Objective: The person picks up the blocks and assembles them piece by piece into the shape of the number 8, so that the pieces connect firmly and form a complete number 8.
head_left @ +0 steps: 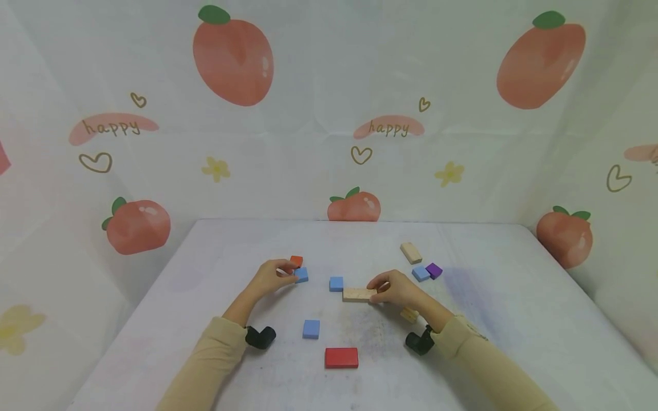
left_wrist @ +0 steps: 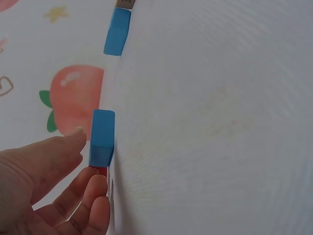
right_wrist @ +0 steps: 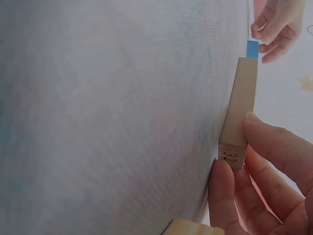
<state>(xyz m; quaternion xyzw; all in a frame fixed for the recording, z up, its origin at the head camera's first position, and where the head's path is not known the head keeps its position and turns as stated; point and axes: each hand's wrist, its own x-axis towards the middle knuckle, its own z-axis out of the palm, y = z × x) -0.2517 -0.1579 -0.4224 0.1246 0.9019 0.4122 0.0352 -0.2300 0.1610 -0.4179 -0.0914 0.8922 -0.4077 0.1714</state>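
My right hand (head_left: 396, 288) pinches one end of a long plain wooden block (head_left: 356, 294) that lies on the table. In the right wrist view the thumb rests along its side, and the number 32 shows on the block's end (right_wrist: 230, 154). A blue block (head_left: 336, 283) sits just beyond its other end. My left hand (head_left: 271, 277) is beside another blue block (left_wrist: 102, 137), thumb and fingers spread around its near side. The left wrist view shows a gap between thumb and block. Behind that block, partly covered by the fingers, is an orange-red block (head_left: 296, 261).
Nearer me lie a blue block (head_left: 311, 329) and a red rectangular block (head_left: 341, 358). At the back right are a wooden block (head_left: 410, 252), a blue block (head_left: 420, 273) and a purple block (head_left: 434, 270). A yellowish piece (head_left: 409, 314) lies partly under my right wrist.
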